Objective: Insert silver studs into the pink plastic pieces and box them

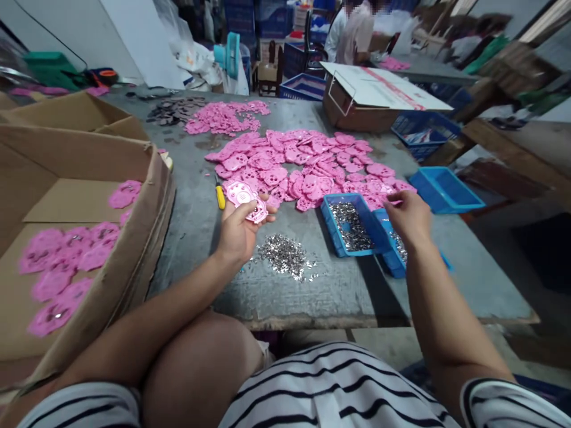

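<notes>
My left hand [238,235] is closed around a pink plastic part [241,195], thumb on top; the part has holes and a round raised middle. Over the right-hand blue tray [392,261], my right hand [410,220] is raised with its fingers pinched together. Whatever those fingertips may hold is too small to make out. That tray and the blue tray [336,232] beside it contain small shiny metal pieces. A loose heap of similar metal pieces [285,254] lies on the grey table between my hands. Behind it spreads a large pile of pink plastic parts [307,163].
A cardboard box [154,202] with pink parts inside stands at the left. A yellow-handled tool [220,197] lies by the pile. Smaller pink pieces [223,117] and dark pieces [173,110] lie farther back. Another blue tray [446,187] and a board-topped box [379,89] are at right.
</notes>
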`<act>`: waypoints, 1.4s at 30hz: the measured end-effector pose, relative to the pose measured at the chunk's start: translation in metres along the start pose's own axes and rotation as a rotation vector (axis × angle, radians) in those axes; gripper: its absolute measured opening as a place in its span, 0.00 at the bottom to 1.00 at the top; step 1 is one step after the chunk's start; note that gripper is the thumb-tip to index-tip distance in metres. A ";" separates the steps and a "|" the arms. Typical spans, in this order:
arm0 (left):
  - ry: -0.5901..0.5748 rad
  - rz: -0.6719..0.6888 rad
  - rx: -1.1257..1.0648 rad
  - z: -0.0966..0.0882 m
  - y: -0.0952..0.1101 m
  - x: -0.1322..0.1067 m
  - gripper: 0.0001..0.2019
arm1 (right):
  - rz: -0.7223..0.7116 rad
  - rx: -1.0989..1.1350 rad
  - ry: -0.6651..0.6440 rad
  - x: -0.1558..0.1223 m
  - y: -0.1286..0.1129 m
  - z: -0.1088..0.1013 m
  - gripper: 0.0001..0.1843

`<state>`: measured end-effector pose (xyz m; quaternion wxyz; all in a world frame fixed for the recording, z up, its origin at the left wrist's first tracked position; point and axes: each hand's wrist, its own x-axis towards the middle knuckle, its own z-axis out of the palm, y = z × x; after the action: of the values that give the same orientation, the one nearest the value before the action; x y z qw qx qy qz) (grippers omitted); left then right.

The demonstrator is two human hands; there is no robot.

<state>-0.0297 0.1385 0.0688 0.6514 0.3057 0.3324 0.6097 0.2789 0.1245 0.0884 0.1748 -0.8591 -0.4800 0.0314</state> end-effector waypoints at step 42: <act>-0.298 -0.370 0.228 0.001 -0.027 -0.009 0.27 | -0.526 1.037 -0.520 -0.077 -0.094 0.060 0.19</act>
<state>-0.0132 0.1276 0.0483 0.7551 0.3975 0.3495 0.3868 0.1478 0.1208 0.0544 0.4477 -0.4804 -0.6243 0.4231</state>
